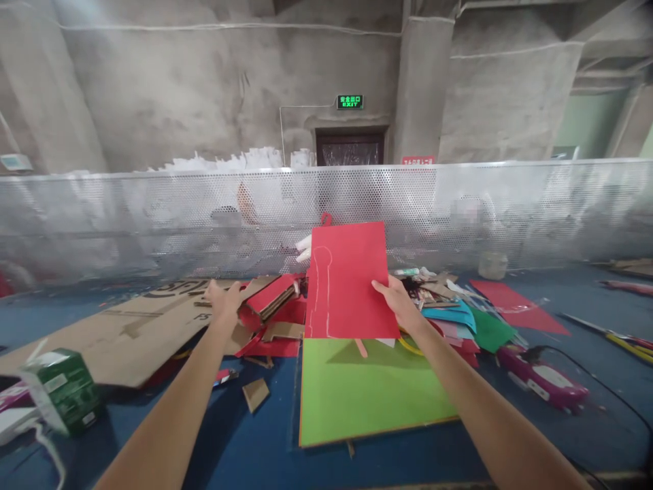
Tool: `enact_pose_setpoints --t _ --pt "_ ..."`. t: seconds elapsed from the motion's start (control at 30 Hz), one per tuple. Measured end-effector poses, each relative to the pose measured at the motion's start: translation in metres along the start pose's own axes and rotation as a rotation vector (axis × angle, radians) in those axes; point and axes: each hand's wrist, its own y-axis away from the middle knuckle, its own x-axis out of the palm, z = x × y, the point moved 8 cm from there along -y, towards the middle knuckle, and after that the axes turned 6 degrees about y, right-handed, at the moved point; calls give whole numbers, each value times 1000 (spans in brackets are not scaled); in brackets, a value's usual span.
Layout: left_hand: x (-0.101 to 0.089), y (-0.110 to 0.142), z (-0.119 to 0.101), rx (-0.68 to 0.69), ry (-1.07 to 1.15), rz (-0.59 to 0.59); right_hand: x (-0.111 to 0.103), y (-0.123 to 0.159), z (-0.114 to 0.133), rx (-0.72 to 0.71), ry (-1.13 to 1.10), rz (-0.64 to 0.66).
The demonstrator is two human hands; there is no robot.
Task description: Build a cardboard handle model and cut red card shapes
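My right hand pinches the right edge of a red paper sheet, thumb on its front face. A narrow shape with a rounded top is outlined in pale line along the sheet's left side. The sheet is held up above a bright green board that lies flat. Over at the left, my left hand reaches to the scrap pile with thumb and fingers apart. Beside it are a red-covered cardboard piece and a large brown cardboard sheet. Part of the pile is hidden behind the red sheet.
A green box stands at the left front. To the right are a purple device with a black cord, another red sheet, yellow-handled scissors and a glass jar. A perforated metal screen borders the blue table's back.
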Motion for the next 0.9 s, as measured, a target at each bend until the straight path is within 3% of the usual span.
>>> enact_pose_setpoints --t 0.07,0.1,0.13,0.2,0.3,0.43,0.5,0.57,0.83,0.9 --pt "2 9 -22 97 -33 -156 1 0 2 -16 -5 10" --pt "12 16 -38 201 -54 -168 1 0 3 -24 -8 13" --pt "32 24 -51 292 -38 -79 1 -1 4 -31 -10 13" --pt "76 43 -61 329 2 148 -2 -2 7 -53 -10 8" --pt "128 71 -45 112 166 391 -7 -5 9 -98 1 -17" --pt "169 109 -16 -204 359 759 -15 -8 7 -132 38 -56" --pt "175 123 -5 -303 369 896 -15 -9 5 -142 69 -62" --pt "174 128 3 -366 339 948 -15 -9 5 -155 106 -56" --pt "171 129 7 -423 337 998 -6 -4 12 -193 337 -28" --pt "171 129 9 -461 358 962 -5 -5 11 -188 421 -33"
